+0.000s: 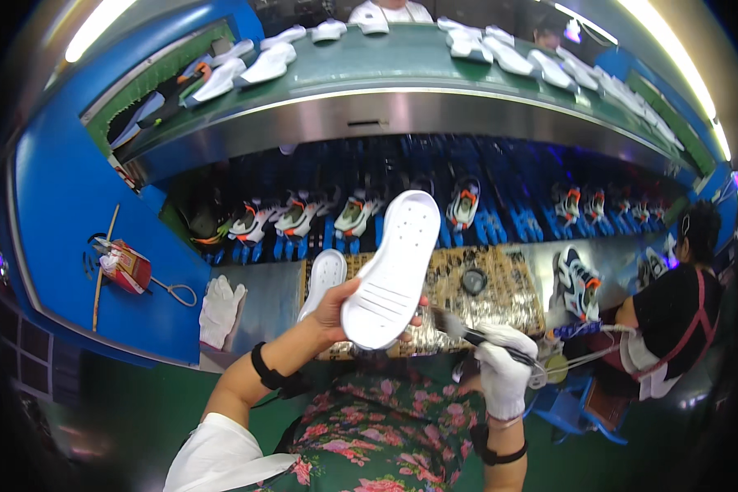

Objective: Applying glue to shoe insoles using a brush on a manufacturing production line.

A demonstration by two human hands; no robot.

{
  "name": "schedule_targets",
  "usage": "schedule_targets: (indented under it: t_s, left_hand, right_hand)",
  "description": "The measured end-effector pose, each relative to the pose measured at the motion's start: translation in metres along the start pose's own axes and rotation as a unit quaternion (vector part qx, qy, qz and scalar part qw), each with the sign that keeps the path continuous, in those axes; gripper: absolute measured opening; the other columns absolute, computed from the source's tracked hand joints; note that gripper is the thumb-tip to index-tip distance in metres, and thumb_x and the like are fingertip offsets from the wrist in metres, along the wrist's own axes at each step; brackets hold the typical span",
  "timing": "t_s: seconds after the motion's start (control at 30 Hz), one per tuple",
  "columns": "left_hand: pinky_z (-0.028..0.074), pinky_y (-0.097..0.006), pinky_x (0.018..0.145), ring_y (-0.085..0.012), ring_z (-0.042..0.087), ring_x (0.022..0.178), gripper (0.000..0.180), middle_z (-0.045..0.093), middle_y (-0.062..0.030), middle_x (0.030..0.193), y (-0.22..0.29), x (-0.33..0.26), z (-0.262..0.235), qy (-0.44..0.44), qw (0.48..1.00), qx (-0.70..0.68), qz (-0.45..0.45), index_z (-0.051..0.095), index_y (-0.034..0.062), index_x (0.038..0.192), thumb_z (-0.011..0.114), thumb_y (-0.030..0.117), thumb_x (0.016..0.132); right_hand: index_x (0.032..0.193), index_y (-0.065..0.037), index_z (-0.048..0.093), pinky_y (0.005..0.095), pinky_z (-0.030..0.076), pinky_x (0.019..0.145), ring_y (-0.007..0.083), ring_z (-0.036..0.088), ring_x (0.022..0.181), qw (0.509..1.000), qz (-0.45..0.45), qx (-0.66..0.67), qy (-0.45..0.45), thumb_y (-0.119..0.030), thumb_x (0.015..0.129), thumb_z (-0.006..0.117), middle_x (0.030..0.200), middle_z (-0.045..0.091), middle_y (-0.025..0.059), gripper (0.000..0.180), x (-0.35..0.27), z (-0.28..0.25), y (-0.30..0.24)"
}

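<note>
My bare left hand grips a white shoe sole near its lower end and holds it tilted over the worktable. Small holes and several dark lines mark its upward face. A white glove covers my right hand, which is closed on the dark handle of a brush. The brush head is close to the lower right edge of the sole; whether it touches cannot be made out. Behind my left hand, a second white sole lies on the table. A small round black dish sits right of the held sole.
Brown, shiny-patched sheeting covers the worktable. White gloves lie at its left. Shoe uppers stand on blue racks beyond, below a green conveyor bearing white soles. A white and dark shoe and a seated co-worker are at right.
</note>
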State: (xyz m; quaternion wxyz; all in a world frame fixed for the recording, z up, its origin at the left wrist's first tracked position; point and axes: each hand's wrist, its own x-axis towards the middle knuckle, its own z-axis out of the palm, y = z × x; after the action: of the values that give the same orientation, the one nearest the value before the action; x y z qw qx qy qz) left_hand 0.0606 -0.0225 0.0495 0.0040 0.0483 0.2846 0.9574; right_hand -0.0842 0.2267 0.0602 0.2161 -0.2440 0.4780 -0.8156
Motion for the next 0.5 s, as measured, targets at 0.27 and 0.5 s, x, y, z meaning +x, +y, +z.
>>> schedule_targets:
  t_s: [0.27, 0.5]
  left_hand:
    - [0.058, -0.05, 0.09, -0.0502, 0.054, 0.118, 0.096, 0.032, -0.039, 0.145, 0.17, 0.073, 0.073, -0.202, 0.96, -0.014, 0.194, 0.023, 0.0019, 0.153, 0.048, 0.071, 0.091]
    - [0.034, -0.051, 0.116, -0.0461, 0.033, 0.141, 0.103, 0.013, -0.032, 0.158, 0.243, 0.119, 0.05, -0.008, 0.915, -0.253, 0.316, -0.012, -0.0038, 0.153, 0.038, 0.067, 0.097]
  right_hand:
    - [0.094, 0.005, 0.07, 0.0262, 0.054, 0.066, 0.0187, 0.067, 0.073, 0.992, 0.061, 0.089, 0.072, 0.011, 0.076, 0.067, 0.098, 0.071, 0.0196, 0.019, 0.0, -0.011, 0.026]
    - [0.096, 0.006, 0.072, 0.026, 0.056, 0.069, 0.0182, 0.069, 0.077, 0.988, 0.122, 0.074, 0.059, 0.01, 0.079, 0.068, 0.095, 0.073, 0.0157, 0.018, -0.003, 0.002, 0.053]
